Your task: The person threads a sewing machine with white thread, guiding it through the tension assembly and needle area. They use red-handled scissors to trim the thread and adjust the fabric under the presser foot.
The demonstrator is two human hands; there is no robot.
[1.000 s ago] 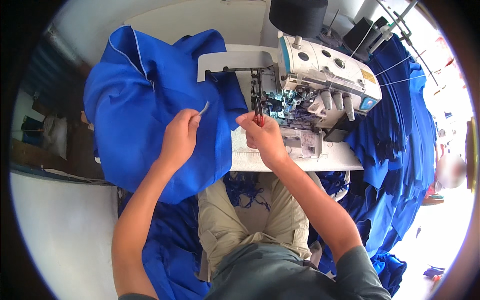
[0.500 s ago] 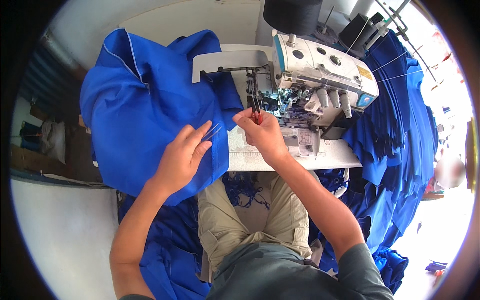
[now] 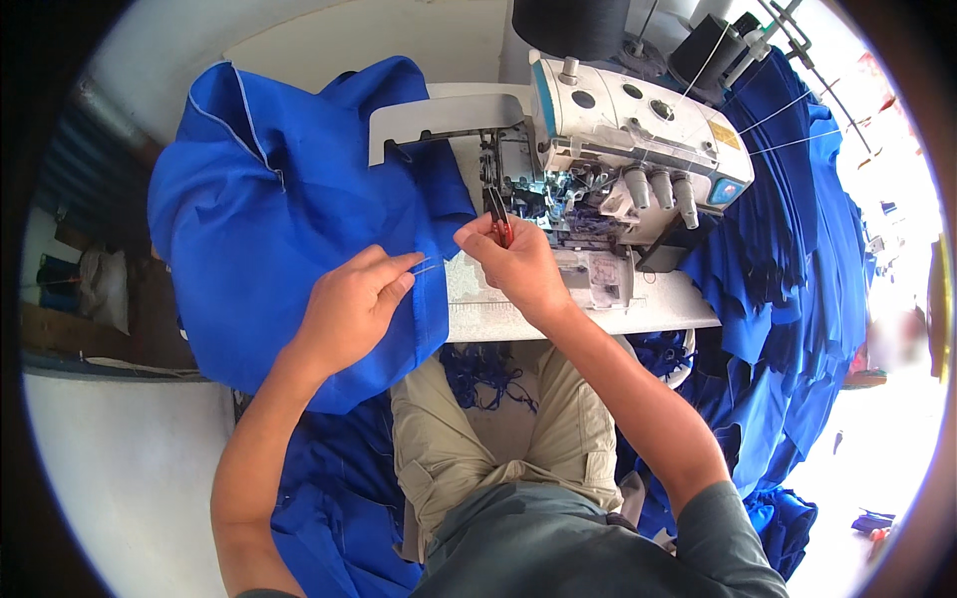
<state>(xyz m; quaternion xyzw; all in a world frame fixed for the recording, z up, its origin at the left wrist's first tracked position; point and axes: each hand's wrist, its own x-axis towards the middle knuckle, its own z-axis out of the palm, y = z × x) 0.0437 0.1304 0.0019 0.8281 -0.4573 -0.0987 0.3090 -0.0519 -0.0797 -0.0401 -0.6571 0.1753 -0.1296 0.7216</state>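
Note:
My left hand [image 3: 361, 299] holds slim silver tweezers [image 3: 425, 263] at its fingertips, over a large piece of blue fabric [image 3: 229, 249] with a pale edge stitch. My right hand [image 3: 513, 259] is closed on red-handled snips [image 3: 502, 223], blades pointing up, beside the needle area of a white overlock sewing machine [image 3: 638, 115]. The fabric drapes over the left part of the machine table [image 3: 488, 319] and over its front edge, with a folded flap near the machine's plate.
Stacked blue fabric [image 3: 778, 279] hangs at the right, with more [image 3: 339, 498] beside my left leg. Black thread cones [image 3: 568, 22] stand behind the machine, threads running from a rack. Blue offcuts [image 3: 478, 374] lie below the table edge. A dim shelf [image 3: 95, 319] is at the left.
My left hand has turned flatter and moved down, lowering the tweezers toward the fabric seam. My right hand has shifted slightly left in the picture, still holding the snips.

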